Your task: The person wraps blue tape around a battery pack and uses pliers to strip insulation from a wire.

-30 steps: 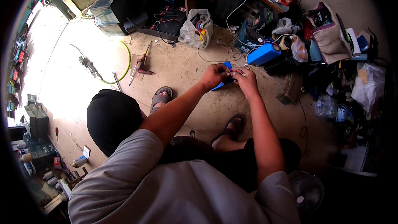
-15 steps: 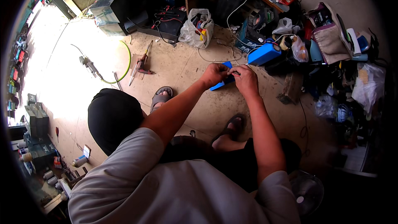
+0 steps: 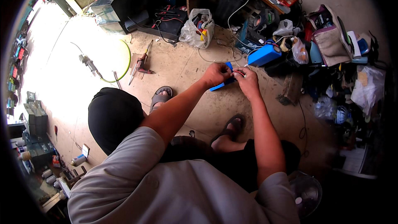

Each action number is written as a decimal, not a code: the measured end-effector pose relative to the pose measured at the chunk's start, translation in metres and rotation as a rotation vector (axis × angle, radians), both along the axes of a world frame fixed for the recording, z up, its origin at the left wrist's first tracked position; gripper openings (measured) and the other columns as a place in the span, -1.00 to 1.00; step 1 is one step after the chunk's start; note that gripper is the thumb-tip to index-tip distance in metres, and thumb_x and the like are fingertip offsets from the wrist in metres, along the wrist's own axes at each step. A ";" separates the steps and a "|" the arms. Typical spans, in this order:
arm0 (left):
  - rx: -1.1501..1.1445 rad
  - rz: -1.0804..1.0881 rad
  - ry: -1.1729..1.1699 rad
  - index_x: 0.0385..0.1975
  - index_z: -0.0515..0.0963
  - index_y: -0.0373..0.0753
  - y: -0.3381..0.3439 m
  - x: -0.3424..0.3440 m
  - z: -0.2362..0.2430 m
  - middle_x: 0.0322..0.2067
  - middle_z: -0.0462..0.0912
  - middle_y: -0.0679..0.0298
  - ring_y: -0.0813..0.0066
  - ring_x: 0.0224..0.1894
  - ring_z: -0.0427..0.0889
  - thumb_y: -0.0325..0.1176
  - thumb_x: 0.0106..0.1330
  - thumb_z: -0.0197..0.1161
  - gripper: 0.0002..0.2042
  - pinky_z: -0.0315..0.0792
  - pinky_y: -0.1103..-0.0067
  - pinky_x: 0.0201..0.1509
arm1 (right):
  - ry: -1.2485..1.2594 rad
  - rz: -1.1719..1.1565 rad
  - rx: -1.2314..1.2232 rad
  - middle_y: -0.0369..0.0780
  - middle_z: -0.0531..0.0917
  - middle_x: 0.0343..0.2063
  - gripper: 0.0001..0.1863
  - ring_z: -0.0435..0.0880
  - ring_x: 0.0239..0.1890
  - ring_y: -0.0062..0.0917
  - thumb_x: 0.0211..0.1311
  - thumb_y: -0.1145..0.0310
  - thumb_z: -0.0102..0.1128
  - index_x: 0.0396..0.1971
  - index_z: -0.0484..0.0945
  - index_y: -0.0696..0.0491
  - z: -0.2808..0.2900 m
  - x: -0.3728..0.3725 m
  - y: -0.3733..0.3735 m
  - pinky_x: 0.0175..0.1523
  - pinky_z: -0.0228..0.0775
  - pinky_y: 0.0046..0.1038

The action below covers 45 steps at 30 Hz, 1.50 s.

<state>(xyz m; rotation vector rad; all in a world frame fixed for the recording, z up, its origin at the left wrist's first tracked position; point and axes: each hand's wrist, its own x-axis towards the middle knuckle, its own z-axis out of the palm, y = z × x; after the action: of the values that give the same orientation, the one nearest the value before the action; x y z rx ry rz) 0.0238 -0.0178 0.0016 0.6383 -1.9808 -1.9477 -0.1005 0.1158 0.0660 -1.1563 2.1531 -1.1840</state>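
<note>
My left hand [image 3: 217, 75] and my right hand [image 3: 248, 82] meet in front of me, fingertips almost touching. A thin red wire [image 3: 239, 72] shows at the fingers of my right hand, which pinches it, with something dark beside it. The left fingers are pressed together too; what they hold is too small to make out. Under the hands a blue block-shaped pack [image 3: 217, 87] lies on the floor, partly covered by them. A second, larger blue pack [image 3: 265, 55] with cables at its end lies beyond my right hand.
A drill-like tool [image 3: 142, 63], a green hose [image 3: 128, 60] and a grey tool [image 3: 89, 64] lie on the floor at left. A plastic bag of items [image 3: 197, 29] stands ahead. Clutter and a wooden block [image 3: 291, 88] line the right side. My sandalled feet flank the work.
My right hand has shifted slightly and its fingers have opened out a little around the red wire. The left hand stays nearly in place. The blue packs have not visibly moved.
</note>
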 end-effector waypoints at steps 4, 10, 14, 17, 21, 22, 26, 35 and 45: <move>-0.278 0.125 0.000 -0.27 0.66 -0.31 0.009 0.000 0.003 -0.37 0.74 0.07 0.25 -0.33 0.71 -0.32 0.21 0.37 -0.80 0.57 0.37 -0.15 | 0.034 -0.060 0.059 -0.15 0.78 -0.32 -0.82 0.73 -0.28 -0.52 0.22 0.46 0.34 -0.20 0.73 0.19 0.015 0.009 -0.002 -0.10 0.54 -0.46; -0.414 0.109 -0.026 -0.22 0.64 -0.34 0.013 -0.006 -0.001 -0.32 0.75 0.00 0.13 -0.28 0.74 -0.32 0.24 0.30 -0.77 0.57 0.31 -0.11 | 0.011 -0.042 0.028 -0.13 0.78 -0.36 -0.81 0.73 -0.32 -0.52 0.20 0.44 0.37 -0.22 0.73 0.20 0.011 0.009 -0.004 -0.13 0.55 -0.45; -0.074 0.065 -0.007 -0.23 0.64 -0.32 0.006 -0.006 0.002 -0.40 0.71 0.20 0.37 -0.36 0.70 -0.34 0.28 0.30 -0.81 0.56 0.44 -0.23 | 0.015 -0.071 0.040 -0.13 0.78 -0.38 -0.80 0.73 -0.34 -0.52 0.20 0.42 0.38 -0.23 0.73 0.21 0.014 0.009 -0.004 -0.15 0.55 -0.45; 0.349 -0.081 0.007 -0.27 0.65 -0.25 -0.003 0.004 0.015 -0.44 0.65 0.36 0.59 -0.41 0.63 -0.39 0.31 0.29 -0.90 0.49 0.59 -0.34 | 0.017 -0.089 0.042 -0.13 0.77 -0.38 -0.80 0.73 -0.35 -0.53 0.21 0.41 0.38 -0.24 0.72 0.22 0.012 0.006 -0.003 -0.16 0.55 -0.45; 0.335 -0.047 0.077 -0.24 0.65 -0.20 -0.004 0.004 0.013 -0.43 0.66 0.38 0.64 -0.48 0.59 -0.36 0.34 0.34 -0.90 0.45 0.64 -0.40 | -0.017 -0.082 -0.024 -0.16 0.77 -0.40 -0.80 0.72 -0.37 -0.53 0.21 0.41 0.38 -0.24 0.72 0.22 0.000 0.002 -0.004 -0.19 0.54 -0.46; 0.347 -0.036 0.059 -0.24 0.65 -0.21 -0.006 0.004 0.012 -0.43 0.67 0.37 0.63 -0.47 0.60 -0.35 0.34 0.35 -0.89 0.46 0.64 -0.39 | -0.037 -0.080 -0.022 -0.17 0.76 -0.41 -0.80 0.71 -0.37 -0.53 0.21 0.42 0.38 -0.23 0.71 0.22 -0.002 0.001 -0.003 -0.19 0.54 -0.46; 0.520 0.073 0.082 -0.23 0.65 -0.25 -0.005 0.000 0.004 -0.44 0.69 0.32 0.57 -0.45 0.63 -0.32 0.39 0.35 -0.86 0.49 0.63 -0.36 | -0.072 -0.089 0.002 -0.20 0.75 -0.44 -0.82 0.70 -0.39 -0.56 0.22 0.45 0.37 -0.21 0.70 0.21 -0.003 0.003 -0.005 -0.22 0.54 -0.47; 0.811 0.173 0.139 -0.27 0.62 -0.28 0.004 -0.004 -0.011 -0.46 0.69 0.25 0.52 -0.47 0.63 -0.32 0.45 0.26 -0.84 0.48 0.62 -0.36 | -0.213 -0.151 0.050 -0.30 0.71 -0.41 -0.82 0.62 -0.40 -0.69 0.26 0.45 0.37 -0.18 0.68 0.19 -0.001 0.003 -0.002 -0.24 0.46 -0.59; 0.626 0.045 0.083 -0.22 0.63 -0.24 -0.006 0.012 0.006 -0.41 0.72 0.30 0.60 -0.45 0.67 -0.23 0.47 0.26 -0.81 0.46 0.65 -0.39 | -0.159 -0.063 -0.035 -0.19 0.76 -0.39 -0.74 0.71 -0.31 -0.54 0.21 0.42 0.40 -0.15 0.70 0.24 -0.002 0.002 -0.001 -0.12 0.54 -0.48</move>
<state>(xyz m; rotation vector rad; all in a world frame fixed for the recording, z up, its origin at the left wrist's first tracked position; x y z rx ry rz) 0.0354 -0.0241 0.0078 0.7131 -1.2746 -2.5234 -0.0982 0.1144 0.0637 -0.9794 2.0700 -1.2999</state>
